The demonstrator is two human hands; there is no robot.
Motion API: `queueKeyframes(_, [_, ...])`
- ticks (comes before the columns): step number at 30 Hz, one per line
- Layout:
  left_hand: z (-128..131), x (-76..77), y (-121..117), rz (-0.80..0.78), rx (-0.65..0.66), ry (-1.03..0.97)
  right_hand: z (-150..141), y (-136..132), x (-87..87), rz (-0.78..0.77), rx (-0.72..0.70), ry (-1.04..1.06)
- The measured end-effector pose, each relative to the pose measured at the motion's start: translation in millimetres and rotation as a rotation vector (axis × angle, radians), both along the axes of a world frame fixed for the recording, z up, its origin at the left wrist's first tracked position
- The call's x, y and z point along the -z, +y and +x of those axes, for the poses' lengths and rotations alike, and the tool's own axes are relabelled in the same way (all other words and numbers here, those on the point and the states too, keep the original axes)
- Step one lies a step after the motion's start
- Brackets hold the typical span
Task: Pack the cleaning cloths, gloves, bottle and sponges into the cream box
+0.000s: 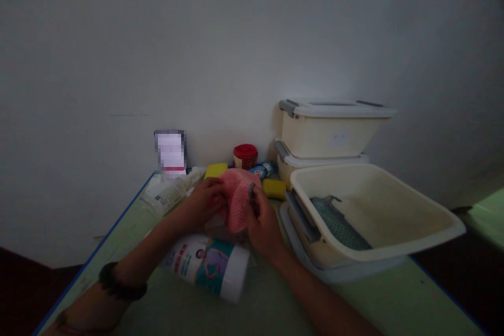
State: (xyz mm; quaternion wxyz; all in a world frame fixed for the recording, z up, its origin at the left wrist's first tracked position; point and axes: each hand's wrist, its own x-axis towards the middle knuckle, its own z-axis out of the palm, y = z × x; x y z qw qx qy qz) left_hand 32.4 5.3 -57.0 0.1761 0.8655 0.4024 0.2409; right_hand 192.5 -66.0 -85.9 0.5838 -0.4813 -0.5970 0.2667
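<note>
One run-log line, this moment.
left hand: gripping pink cloth; right hand: gripping same cloth; white jar: on its side; green cloth: inside open tub

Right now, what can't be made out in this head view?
All in the head view:
- Upright screen: contents pixelated.
- White container: one end hidden by the left forearm.
- Clear bottle: label too small and blurred.
- Upper lidded box: contents hidden by walls and lid.
- Green patterned item: lower part hidden by the basin's near rim.

Pink textured cloth (237, 202), apparently loosely folded, between both hands (210, 202) (262, 223).
</note>
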Motion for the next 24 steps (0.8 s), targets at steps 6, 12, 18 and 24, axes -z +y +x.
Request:
queueKeyframes(6, [1.0, -3.7, -1.3, -0.042, -0.039, -0.040, 1.4, -0.2, 2.9, -0.013, 0.158, -0.013])
queueKeyframes(12, [2.7, -7.2, -6.8, -0.126, -0.067, -0.055, 3.8, 1.8, 6.4, -0.013, 0.223, -0.094])
queueKeyframes(18, [2.1, -5.0, -4.5, -0.142, -0.076, -0.035, -0.1, 5.8, 19.5, -0.008, 0.141, -0.226])
queueKeyframes(24, [1.7, -5.4, -4.0, -0.105, -0.050, 0.025, 3.4, 10.5, 27.5, -0.014, 0.049, -0.326])
